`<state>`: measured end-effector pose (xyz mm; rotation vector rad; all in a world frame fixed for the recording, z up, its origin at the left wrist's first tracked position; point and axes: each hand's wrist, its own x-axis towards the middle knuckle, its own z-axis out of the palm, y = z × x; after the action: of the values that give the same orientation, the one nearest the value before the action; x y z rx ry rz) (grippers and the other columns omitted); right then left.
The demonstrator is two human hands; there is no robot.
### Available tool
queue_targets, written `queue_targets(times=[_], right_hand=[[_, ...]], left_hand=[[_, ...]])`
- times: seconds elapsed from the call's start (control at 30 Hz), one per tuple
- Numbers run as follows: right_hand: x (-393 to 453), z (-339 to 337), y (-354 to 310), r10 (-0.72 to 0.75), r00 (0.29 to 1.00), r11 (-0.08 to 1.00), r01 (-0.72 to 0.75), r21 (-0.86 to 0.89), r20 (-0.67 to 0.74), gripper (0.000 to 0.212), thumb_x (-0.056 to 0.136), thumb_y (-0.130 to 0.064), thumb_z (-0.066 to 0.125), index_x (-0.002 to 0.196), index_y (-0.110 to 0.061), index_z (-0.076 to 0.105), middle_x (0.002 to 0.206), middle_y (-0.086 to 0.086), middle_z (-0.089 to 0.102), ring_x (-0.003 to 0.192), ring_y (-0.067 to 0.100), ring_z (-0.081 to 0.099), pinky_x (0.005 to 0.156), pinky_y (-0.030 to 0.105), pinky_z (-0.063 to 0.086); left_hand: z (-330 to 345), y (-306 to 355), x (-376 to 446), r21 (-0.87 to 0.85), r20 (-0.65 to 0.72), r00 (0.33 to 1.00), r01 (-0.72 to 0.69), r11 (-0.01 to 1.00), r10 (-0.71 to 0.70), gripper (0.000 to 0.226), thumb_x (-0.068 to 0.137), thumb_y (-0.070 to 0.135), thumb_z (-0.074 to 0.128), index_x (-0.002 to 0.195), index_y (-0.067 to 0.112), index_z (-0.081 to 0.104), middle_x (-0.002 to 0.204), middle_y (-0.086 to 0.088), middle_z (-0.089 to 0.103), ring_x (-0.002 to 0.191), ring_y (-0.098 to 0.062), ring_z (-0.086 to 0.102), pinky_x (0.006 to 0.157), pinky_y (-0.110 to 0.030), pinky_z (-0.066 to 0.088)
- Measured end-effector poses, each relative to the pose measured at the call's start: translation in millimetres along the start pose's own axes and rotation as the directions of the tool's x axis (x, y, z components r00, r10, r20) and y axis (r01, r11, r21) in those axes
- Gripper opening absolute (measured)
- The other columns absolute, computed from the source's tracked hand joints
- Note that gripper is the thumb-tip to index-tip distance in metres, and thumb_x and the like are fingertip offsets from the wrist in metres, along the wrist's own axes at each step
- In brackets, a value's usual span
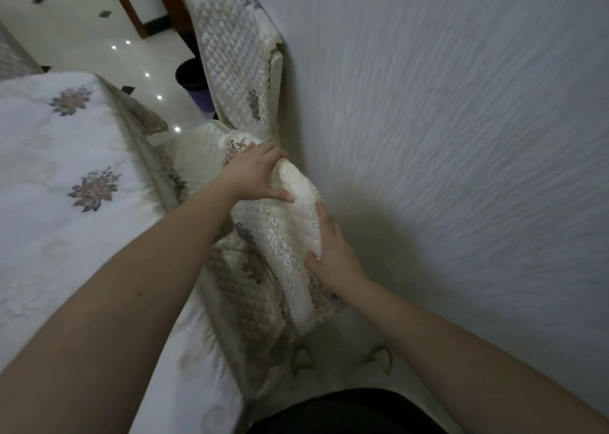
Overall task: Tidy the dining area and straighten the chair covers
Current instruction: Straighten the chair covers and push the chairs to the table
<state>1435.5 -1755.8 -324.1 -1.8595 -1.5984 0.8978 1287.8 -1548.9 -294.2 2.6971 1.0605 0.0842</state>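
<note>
Firmly — both hands (253, 173) around chair cover (290, 236)

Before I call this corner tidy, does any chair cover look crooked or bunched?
Yes. The cream quilted chair cover held by the left hand and right hand is rumpled, baring the carved white chair top. The far quilted cover also leaves its chair's white corner exposed by the wall.
</note>
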Motion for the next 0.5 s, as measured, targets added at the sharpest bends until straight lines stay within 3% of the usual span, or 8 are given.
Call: queue_targets(times=[0.23,0.37,0.5], right_hand=[[1,6,0,-0.010,1.000,1.000,0.010,0.014,-0.001,0.094,0.086,-0.021,0.057,0.145,-0.044,-0.013,0.155,-0.005,0.014,0.128,0.020,0.039,0.093,0.034,0.043],[3,4,1,-0.015,1.000,1.000,0.015,0.004,0.004,0.094,0.086,-0.022,0.057,0.146,-0.044,-0.013,0.154,-0.005,0.015,0.117,0.014,0.044,0.083,0.026,0.040],[11,-3,0,-0.021,1.000,0.999,0.021,-0.036,0.001,0.094,0.085,-0.023,0.058,0.147,-0.039,-0.010,0.153,-0.005,0.017,0.116,0.020,0.048,0.083,0.035,0.048]], left_hand=[[6,-10,-5,-0.034,0.015,1.000,0.026,0.999,-0.026,0.100,0.059,0.081,0.061,0.135,0.018,0.043,0.135,-0.004,0.046,0.128,-0.023,0.040,0.115,-0.049,0.017],[9,-7,-8,-0.040,-0.016,0.999,0.034,0.999,-0.035,0.100,0.064,0.076,0.063,0.142,0.019,0.037,0.147,-0.003,0.035,0.139,-0.022,0.027,0.116,-0.052,0.016],[15,-2,-10,-0.089,0.006,0.995,0.097,0.991,-0.096,0.101,0.069,0.076,0.055,0.149,0.023,0.023,0.159,-0.001,0.015,0.147,-0.019,0.004,0.116,-0.052,0.018]])
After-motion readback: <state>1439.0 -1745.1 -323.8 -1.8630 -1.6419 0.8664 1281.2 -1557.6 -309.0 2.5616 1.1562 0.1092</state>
